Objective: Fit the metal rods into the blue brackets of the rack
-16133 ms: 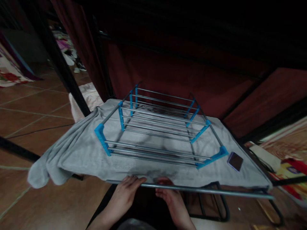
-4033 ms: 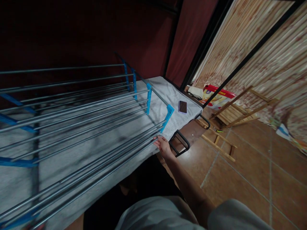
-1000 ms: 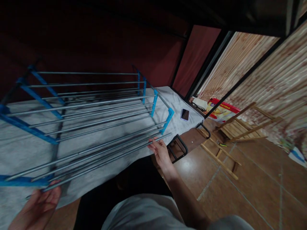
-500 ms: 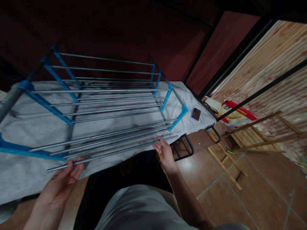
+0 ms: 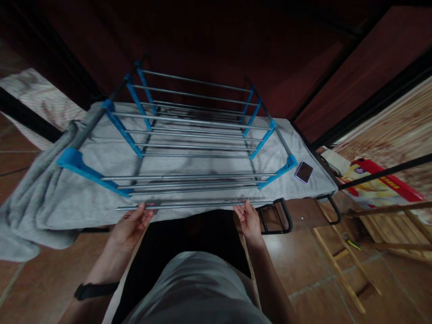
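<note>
A loose grey metal rod [image 5: 194, 205] lies level across the front of a grey cloth [image 5: 101, 157]. My left hand [image 5: 130, 225] holds the rod near its left end, fingers curled under it. My right hand [image 5: 249, 219] grips it near its right end. Just behind the rod stands a drying rack [image 5: 189, 135] of grey bars and blue plastic brackets, resting on the cloth.
A dark phone [image 5: 303, 172] lies on the cloth's right corner. A black metal frame [image 5: 278, 216] pokes out below the surface. Wooden slatted frames [image 5: 357, 252] and a red box [image 5: 381, 184] sit on the tiled floor at right. Bunched cloth hangs over the left edge.
My view has swung left and now faces the rack squarely. Both hands have brought the loose rod level in front of the rack; the left hand has moved inward along it.
</note>
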A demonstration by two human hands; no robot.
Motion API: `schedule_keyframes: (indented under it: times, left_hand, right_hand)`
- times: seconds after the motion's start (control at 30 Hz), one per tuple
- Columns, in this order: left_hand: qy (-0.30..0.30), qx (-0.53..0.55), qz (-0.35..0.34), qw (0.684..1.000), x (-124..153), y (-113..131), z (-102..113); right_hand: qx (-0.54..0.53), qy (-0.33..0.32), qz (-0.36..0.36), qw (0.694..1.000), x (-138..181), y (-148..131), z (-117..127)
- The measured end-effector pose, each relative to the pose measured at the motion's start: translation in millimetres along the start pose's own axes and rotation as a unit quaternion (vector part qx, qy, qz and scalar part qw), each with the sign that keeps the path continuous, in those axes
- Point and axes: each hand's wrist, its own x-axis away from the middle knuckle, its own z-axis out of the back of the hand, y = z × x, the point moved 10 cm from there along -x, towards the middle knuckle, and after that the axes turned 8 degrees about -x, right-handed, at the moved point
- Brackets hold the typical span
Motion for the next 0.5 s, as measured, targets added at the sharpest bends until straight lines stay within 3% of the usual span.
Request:
schedule_keyframes:
  times: [0.27, 0.5]
  left_hand:
    - [-0.028, 0.063, -0.01, 0.998, 4, -15, -14]
    - [-0.064, 0.059, 0.03, 0.996, 13, -46, -43]
  right_hand:
    - [0.005, -0.012, -0.025, 1.0, -9, 11, 15]
    - [0.006, -0.032, -0.052, 0.998, -8, 37, 7]
